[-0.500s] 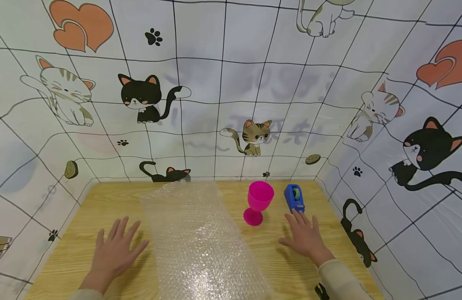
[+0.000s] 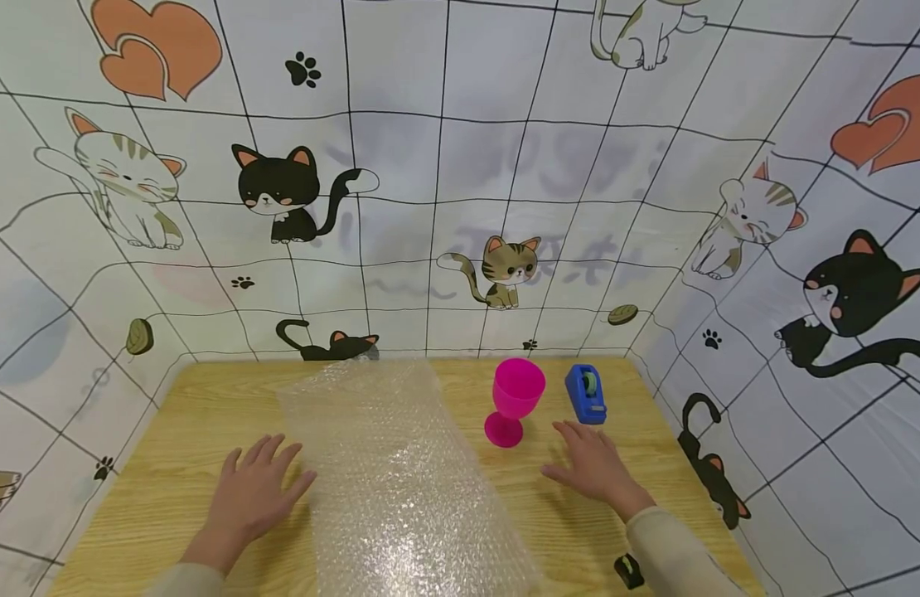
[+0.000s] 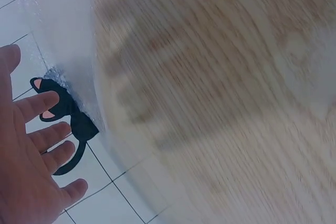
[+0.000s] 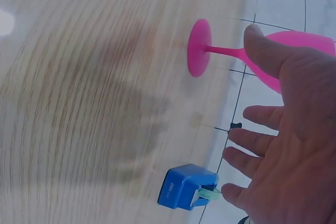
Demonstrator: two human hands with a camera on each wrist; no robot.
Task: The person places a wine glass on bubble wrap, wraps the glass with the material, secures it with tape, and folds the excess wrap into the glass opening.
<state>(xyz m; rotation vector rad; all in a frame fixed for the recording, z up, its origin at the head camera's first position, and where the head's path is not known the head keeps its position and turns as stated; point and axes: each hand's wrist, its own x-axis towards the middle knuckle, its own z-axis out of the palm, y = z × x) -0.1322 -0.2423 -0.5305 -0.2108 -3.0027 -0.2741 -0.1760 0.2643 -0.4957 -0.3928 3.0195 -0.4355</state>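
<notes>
A sheet of bubble wrap lies lengthwise over the middle of the table. My left hand hovers at its left edge, fingers spread and holding nothing. On the other side, my right hand is held over the wood with its fingers apart, also holding nothing. Just beyond it stands a bright pink goblet, upright on its round foot. To the goblet's right is a blue tape dispenser with a roll of tape in it. In the right wrist view the thumb overlaps the goblet.
The wooden table is enclosed on the back and sides by a white sheet printed with cats and grid lines. A small black object is by the right sleeve.
My left hand has shifted right toward the bubble wrap. The right hand has moved slightly left, away from the tape dispenser. The goblet, dispenser and wrap stay in place.
</notes>
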